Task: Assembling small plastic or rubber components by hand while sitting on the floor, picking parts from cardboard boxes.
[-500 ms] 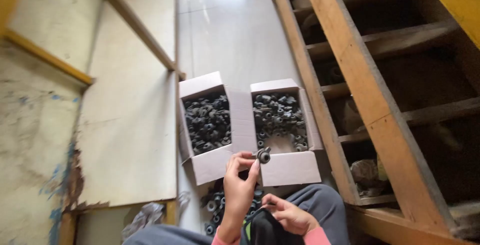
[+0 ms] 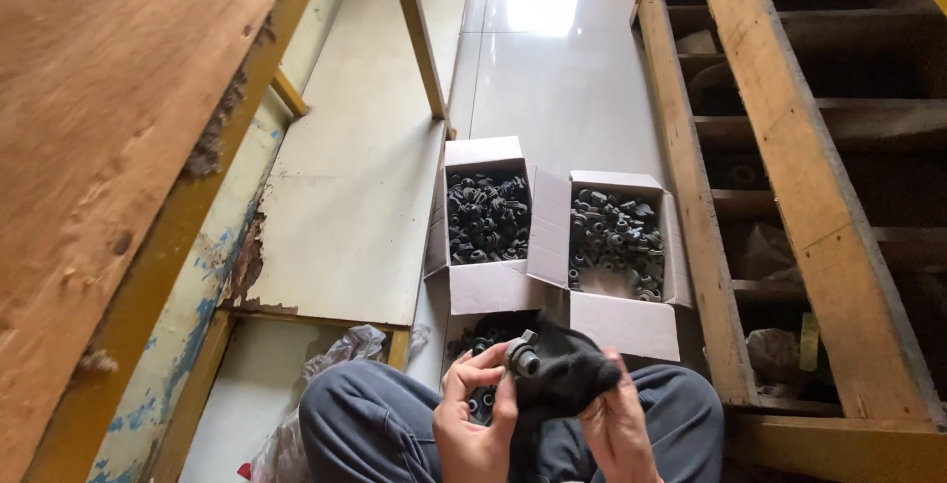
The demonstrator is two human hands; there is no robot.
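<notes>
Left hand (image 2: 473,424) has its grip clamped on a small dark grey fitting (image 2: 522,357), held over the lap at about 6 o'clock of the two open boxes. Right hand (image 2: 617,424) is closed on a black cloth (image 2: 567,374) touching the part. I'd say pinch it by the edges and turn it a bit at a time, so the cloth reaches every face. The left box (image 2: 483,286) and right box (image 2: 621,320) sit side by side on the floor, full of similar pieces.
</notes>
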